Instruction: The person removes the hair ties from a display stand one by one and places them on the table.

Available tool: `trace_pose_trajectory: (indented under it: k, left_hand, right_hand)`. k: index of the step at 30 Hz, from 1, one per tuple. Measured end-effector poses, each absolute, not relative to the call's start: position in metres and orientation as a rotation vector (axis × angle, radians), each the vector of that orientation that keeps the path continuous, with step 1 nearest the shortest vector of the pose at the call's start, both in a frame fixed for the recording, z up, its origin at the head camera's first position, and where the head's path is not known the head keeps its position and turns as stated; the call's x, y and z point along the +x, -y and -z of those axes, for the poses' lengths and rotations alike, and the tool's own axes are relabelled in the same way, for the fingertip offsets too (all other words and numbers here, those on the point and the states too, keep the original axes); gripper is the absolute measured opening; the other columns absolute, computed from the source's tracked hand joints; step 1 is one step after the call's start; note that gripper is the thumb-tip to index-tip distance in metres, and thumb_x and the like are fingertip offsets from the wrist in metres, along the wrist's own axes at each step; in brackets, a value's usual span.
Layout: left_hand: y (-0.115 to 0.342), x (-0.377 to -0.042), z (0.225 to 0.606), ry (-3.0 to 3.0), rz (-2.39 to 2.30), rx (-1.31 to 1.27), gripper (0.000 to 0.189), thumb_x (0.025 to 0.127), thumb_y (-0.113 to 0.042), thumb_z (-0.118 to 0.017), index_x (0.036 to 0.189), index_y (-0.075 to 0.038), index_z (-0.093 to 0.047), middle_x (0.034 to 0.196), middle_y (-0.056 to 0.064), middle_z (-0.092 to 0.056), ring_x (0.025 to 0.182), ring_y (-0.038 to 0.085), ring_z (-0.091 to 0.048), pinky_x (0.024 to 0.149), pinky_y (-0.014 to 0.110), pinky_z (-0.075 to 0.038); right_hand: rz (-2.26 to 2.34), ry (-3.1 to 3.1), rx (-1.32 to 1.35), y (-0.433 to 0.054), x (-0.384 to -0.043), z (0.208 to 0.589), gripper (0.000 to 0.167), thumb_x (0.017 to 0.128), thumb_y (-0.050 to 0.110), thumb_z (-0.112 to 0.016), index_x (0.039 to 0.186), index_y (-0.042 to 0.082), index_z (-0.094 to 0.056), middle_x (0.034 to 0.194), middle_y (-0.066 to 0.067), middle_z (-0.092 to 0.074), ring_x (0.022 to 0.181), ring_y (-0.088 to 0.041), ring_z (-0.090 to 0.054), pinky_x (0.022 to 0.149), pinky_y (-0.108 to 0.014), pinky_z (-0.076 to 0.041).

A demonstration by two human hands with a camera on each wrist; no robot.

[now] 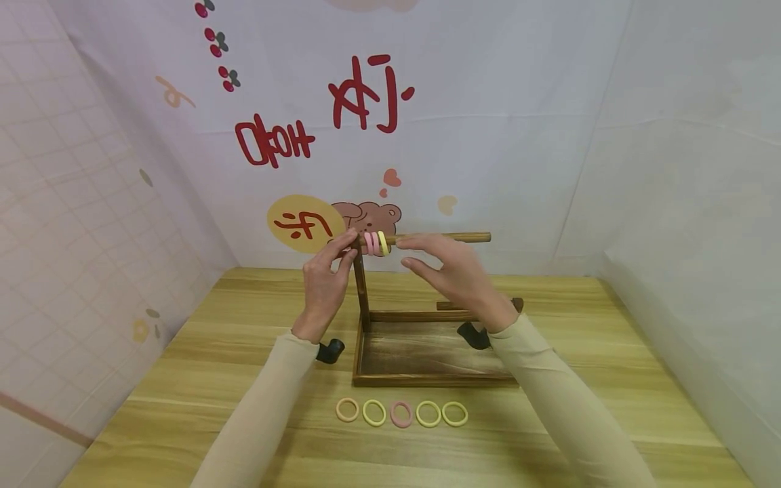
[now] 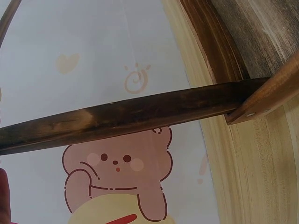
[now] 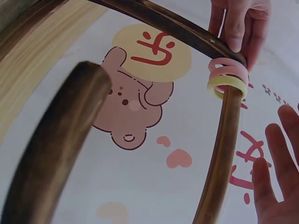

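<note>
Two pink rings (image 1: 371,244) and a yellow ring (image 1: 382,242) hang side by side on the left end of a wooden rod (image 1: 470,237), against the upright post (image 1: 363,291). My left hand (image 1: 326,285) holds the top of this post; in the right wrist view its thumb and fingers pinch it from both sides. Close to the rod, just right of the yellow ring, my right hand (image 1: 451,271) has its fingers extended and apart, holding nothing. Only a sliver of the left hand (image 2: 4,196) shows in the left wrist view.
Several loose rings lie in a row in front of the stand, among them an orange ring (image 1: 348,399) and a pink ring (image 1: 392,414). The stand's rectangular base (image 1: 436,381) sits on the wooden table (image 1: 244,379). A lower wooden bar (image 1: 448,306) sticks out behind my right wrist.
</note>
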State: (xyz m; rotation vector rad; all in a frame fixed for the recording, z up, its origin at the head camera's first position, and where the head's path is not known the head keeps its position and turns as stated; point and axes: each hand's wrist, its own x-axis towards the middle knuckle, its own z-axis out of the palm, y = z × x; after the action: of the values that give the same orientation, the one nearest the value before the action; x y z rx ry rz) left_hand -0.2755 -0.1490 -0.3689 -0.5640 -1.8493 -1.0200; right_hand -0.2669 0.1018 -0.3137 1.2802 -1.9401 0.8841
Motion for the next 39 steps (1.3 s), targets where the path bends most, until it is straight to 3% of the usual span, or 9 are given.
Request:
trace_pose_trajectory:
  k: [13, 23, 39]
  left_hand:
    - [0.150, -0.277, 0.370, 1.858, 1.015, -0.572, 0.033, 0.094, 0.000, -0.073, 0.127, 0.000, -0.072, 0.128, 0.013, -0.072, 0.100, 0.032, -0.075, 0.085, 0.044, -0.061]
    - [0.151, -0.276, 0.369, 1.860, 1.010, -0.579, 0.032, 0.094, -0.001, -0.073, 0.127, 0.000, -0.072, 0.128, 0.012, -0.072, 0.099, 0.031, -0.075, 0.084, 0.044, -0.061]
    - [0.150, -0.276, 0.368, 1.873, 1.026, -0.566, 0.033, 0.094, -0.001, -0.073, 0.127, -0.001, -0.073, 0.128, 0.011, -0.072, 0.100, 0.031, -0.075, 0.085, 0.043, -0.061]
  right_hand:
    - [-0.855, 2.052, 1.348, -0.090, -0.286, 0.305, 0.037, 0.092, 0.008, -0.079, 0.128, 0.004, -0.071, 0.125, -0.007, -0.074, 0.119, -0.024, -0.067, 0.105, -0.042, -0.051]
    - [-0.778, 2.218, 1.352, -0.082, -0.294, 0.297, 0.048, 0.093, 0.012, -0.080, 0.137, 0.003, -0.066, 0.137, -0.010, -0.068, 0.134, -0.031, -0.057, 0.114, -0.045, -0.043]
    - [-0.652, 2.440, 1.354, -0.072, -0.307, 0.286, 0.055, 0.095, 0.021, -0.078, 0.145, 0.009, -0.060, 0.142, -0.007, -0.064, 0.130, -0.025, -0.060, 0.114, -0.044, -0.042]
